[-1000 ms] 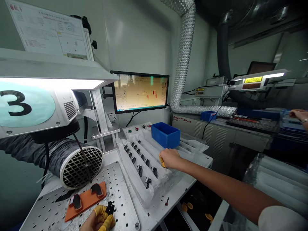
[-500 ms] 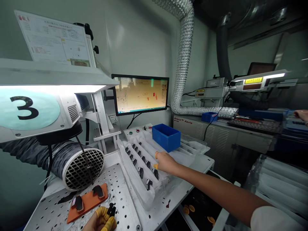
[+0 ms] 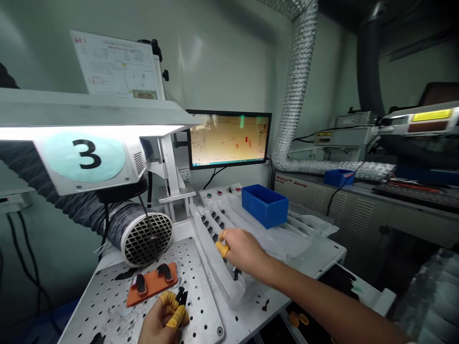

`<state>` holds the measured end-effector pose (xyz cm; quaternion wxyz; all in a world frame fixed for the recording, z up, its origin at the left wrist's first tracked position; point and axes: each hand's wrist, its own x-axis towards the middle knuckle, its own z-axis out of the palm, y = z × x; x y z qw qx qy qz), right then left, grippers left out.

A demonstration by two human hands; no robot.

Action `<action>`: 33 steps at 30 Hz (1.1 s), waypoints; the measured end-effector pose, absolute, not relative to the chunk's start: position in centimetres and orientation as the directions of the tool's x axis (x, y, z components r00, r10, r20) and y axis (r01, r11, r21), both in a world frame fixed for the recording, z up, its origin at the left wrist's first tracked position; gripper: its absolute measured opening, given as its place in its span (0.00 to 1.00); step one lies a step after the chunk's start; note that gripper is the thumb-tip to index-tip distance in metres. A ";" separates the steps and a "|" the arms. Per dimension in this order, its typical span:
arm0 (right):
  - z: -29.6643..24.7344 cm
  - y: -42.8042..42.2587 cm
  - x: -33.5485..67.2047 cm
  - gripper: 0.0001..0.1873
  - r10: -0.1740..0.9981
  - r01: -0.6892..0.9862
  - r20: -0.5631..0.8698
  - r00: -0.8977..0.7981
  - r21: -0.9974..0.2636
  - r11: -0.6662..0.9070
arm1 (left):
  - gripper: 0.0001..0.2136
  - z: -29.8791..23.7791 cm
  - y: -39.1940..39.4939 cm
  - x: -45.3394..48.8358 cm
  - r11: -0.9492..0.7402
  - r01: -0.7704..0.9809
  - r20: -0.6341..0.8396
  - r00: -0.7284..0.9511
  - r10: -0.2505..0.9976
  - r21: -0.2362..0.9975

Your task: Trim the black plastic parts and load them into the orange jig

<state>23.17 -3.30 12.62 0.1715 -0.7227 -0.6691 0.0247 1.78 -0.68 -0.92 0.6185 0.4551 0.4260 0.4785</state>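
Observation:
My left hand [image 3: 161, 320], in yellow finger cots, is low in the view and pinches a small black part [image 3: 181, 297] just off the orange pad [image 3: 152, 286]. Two similar black parts [image 3: 141, 285] sit on that pad, which lies on a perforated metal plate [image 3: 107, 306]. My right hand [image 3: 240, 251], also in yellow cots, hovers low over a white foam tray [image 3: 217, 272] holding rows of black parts [image 3: 214, 224]. Its curled fingers hide whatever lies beneath, and nothing shows in them.
A blue plastic bin [image 3: 264, 206] stands behind the foam tray, beside a button panel [image 3: 218, 193]. On the left are a laser head labelled 3 [image 3: 89, 157] and a grated duct mouth [image 3: 148, 239]. A monitor [image 3: 228, 139] stands behind, and a table edge runs at the right.
The view has swung left, so everything sits further right. My right hand has shifted left across the foam tray. The other person's hand at the right edge has left the view.

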 end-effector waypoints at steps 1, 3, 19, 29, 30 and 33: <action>12.4 -3.5 21.6 0.11 0.985 0.918 0.172 0.006 -0.391 0.063 | 0.18 -0.6 -0.8 1.8 0.122 -0.217 -0.088 0.162 0.983 0.968; 11.2 -3.5 18.6 0.09 0.980 0.815 0.154 -0.124 -0.547 0.189 | 0.17 -0.1 -0.8 1.6 0.111 -0.263 -0.086 0.104 0.991 0.958; 0.6 0.9 12.6 0.09 0.986 -0.022 0.128 -0.108 -0.992 0.127 | 0.19 -0.2 0.3 1.2 0.122 -0.341 -0.115 0.040 0.993 0.932; 1.1 0.9 12.7 0.09 0.992 -0.126 0.103 -0.074 -0.988 0.093 | 0.19 0.5 -0.1 0.6 0.186 -0.246 -0.172 0.075 0.982 0.951; 1.2 0.9 12.7 0.09 0.992 -0.119 0.111 -0.061 -0.987 0.103 | 0.19 0.6 -0.1 0.5 0.189 -0.229 -0.174 0.082 0.981 0.955; 1.4 0.8 12.8 0.11 0.993 -0.100 0.114 -0.041 -0.989 0.109 | 0.19 1.0 -0.3 0.5 0.177 -0.191 -0.160 0.100 0.982 0.966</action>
